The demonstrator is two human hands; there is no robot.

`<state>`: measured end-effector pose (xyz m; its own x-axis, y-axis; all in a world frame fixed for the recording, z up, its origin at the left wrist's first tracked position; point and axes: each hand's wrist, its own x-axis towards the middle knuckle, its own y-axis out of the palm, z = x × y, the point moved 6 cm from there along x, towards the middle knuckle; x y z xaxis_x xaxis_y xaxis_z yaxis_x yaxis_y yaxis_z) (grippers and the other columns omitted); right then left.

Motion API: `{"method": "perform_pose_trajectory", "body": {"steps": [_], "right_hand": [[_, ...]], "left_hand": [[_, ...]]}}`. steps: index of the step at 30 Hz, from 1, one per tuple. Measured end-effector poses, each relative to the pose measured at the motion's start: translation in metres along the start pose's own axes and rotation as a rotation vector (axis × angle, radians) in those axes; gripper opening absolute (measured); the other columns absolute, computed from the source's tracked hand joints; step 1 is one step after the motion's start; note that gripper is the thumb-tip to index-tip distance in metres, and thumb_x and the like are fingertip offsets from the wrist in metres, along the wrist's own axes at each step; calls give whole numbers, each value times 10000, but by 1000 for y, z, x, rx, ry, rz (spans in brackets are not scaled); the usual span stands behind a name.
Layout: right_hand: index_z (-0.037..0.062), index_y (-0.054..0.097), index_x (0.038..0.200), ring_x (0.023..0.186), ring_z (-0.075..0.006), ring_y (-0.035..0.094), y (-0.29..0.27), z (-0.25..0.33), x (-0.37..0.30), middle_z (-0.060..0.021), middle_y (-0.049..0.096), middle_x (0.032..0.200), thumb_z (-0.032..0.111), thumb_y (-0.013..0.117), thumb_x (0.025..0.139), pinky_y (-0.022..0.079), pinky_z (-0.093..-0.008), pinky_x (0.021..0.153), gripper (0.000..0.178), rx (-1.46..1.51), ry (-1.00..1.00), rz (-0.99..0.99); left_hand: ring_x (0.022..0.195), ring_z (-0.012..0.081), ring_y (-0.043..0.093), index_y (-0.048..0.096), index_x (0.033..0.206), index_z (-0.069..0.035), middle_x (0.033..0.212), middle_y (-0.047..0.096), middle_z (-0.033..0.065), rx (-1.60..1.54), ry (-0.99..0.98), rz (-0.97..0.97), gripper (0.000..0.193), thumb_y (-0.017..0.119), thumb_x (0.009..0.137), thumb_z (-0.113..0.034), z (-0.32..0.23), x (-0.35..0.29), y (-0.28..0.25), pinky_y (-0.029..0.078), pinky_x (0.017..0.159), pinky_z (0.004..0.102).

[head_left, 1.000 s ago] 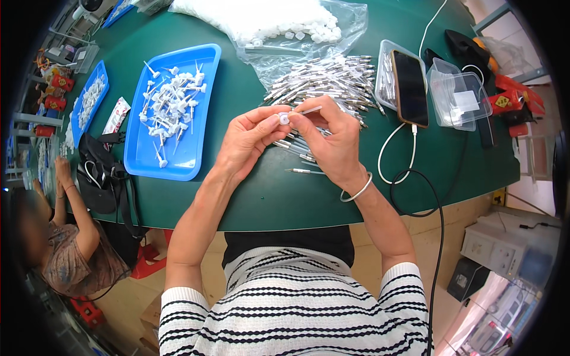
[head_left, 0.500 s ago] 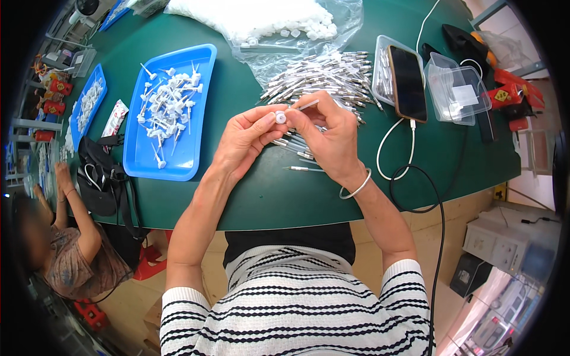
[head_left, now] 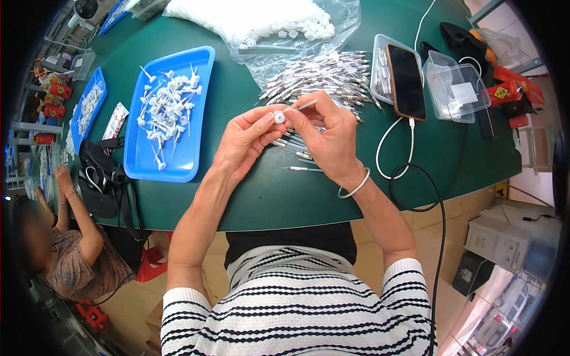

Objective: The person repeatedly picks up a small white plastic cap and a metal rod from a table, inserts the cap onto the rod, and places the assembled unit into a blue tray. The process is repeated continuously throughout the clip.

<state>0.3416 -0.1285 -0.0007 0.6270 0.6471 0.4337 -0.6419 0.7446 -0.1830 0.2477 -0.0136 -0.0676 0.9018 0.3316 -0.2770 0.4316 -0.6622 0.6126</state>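
Between finger and thumb my left hand [head_left: 242, 137] pinches a small round white plastic cap [head_left: 279, 118]. Right against it, my right hand [head_left: 326, 133] is closed on a thin rod with a pale sleeve [head_left: 307, 104], whose tail sticks out above the fingers. Where rod and cap meet is hidden by my fingertips. Just beyond my hands lies a pile of metal-tipped rods [head_left: 320, 74], with a few loose ones nearer me. On the left, a blue tray [head_left: 191, 163] holds several white caps with rods stuck in them.
A clear bag of white caps [head_left: 255, 21] lies at the back. To the right are a phone [head_left: 407, 83] on a clear box of rods, a clear container [head_left: 454, 89] and a looping black cable [head_left: 439, 237]. A black bag [head_left: 98, 178] and a co-worker [head_left: 77, 255] are at left.
Hardly anything differs. Both hands keep the same grip on the cap and rod, and the whole view has shifted very slightly.
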Motion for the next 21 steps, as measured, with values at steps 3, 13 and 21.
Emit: {"method": "perform_pose_trajectory", "body": {"steps": [3,13,21], "right_hand": [[12,573,862,691,-187,691,0,0,0,-99,671,772,73,687,835,552,-277,610,132,-11,-8,0],[12,582,860,716,-188,697,1,-2,0,-87,678,782,60,683,833,562,-280,629,115,62,9,20],[14,585,861,722,-193,699,0,-1,0,-88,677,778,65,685,831,559,-277,630,116,46,-1,19]], "left_hand": [[875,140,669,603,1146,54,996,672,116,2,-4,0,280,608,907,-92,0,0,0,565,788,212],[881,140,669,603,1148,54,992,672,114,-10,-18,17,286,613,905,-96,0,0,-1,565,792,211],[864,126,667,605,1146,48,980,673,100,7,-15,14,287,616,905,-108,0,0,0,565,785,201]]}}
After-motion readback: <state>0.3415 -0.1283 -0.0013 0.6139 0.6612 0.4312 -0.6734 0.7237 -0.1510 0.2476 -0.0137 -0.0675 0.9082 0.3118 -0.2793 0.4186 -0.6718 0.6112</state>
